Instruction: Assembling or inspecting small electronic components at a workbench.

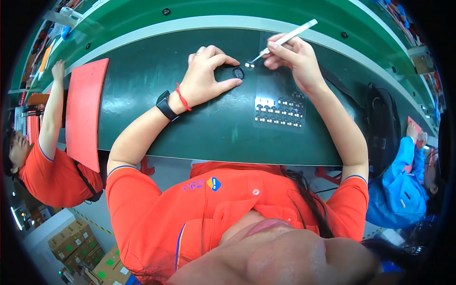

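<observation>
My left hand (205, 76) rests on the dark green table mat, thumb and index finger curved around the two sides of a small black ring-like part (238, 72) and holding it there. In my right hand (295, 59) is a slim white pen-shaped tool (297, 33) with a thin pointed tip, gripped between thumb and fingers. That tip meets a small dark piece with white patches (250, 65), just above and right of the black part. Closer to me lies a clear sheet (280, 119) bearing rows of small black-and-white pieces. Whether the tool has one prong or two I cannot make out.
A red-orange mat (86, 109) lies at the table's left end. Beyond my right forearm is a black bag-like object (382, 118). A green ledge (213, 8) runs along the back. One person in orange sits left, another in blue sits right. Cardboard boxes (76, 242) stand lower left.
</observation>
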Motion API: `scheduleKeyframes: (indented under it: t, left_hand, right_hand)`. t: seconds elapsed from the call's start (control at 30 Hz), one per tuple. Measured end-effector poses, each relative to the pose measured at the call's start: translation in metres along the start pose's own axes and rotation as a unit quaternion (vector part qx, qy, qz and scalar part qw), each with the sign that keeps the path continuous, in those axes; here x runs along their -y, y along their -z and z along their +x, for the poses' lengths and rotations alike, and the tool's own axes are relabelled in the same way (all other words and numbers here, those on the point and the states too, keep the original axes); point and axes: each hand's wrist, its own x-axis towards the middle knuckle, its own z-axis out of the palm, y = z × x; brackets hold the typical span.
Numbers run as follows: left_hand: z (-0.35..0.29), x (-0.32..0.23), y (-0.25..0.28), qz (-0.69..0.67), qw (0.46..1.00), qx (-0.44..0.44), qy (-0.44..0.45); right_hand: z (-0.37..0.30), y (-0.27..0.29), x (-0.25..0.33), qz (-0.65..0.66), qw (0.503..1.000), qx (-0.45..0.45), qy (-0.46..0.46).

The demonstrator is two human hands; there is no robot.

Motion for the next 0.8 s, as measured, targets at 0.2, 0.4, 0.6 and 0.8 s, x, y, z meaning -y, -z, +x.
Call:
scheduleKeyframes:
  t: [0.2,0.4,0.6,0.8]
  left_hand:
    - [-0.003,-0.002,0.001,0.012,1.000,0.008,0.020]
    - [-0.004,-0.003,-0.002,-0.027,0.998,0.021,0.054]
    - [-0.001,-0.005,-0.003,-0.016,0.998,0.021,0.056]
    - [-0.001,-0.004,-0.003,-0.011,0.999,0.017,0.049]
  right_hand:
    - [-0.002,-0.011,-0.016,-0.012,1.000,-0.006,0.010]
    - [-0.006,-0.016,-0.023,-0.024,0.999,0.000,0.024]
    - [-0.005,-0.014,-0.023,-0.034,0.999,0.009,0.025]
    - [-0.004,-0.015,-0.025,-0.034,0.999,0.012,0.030]
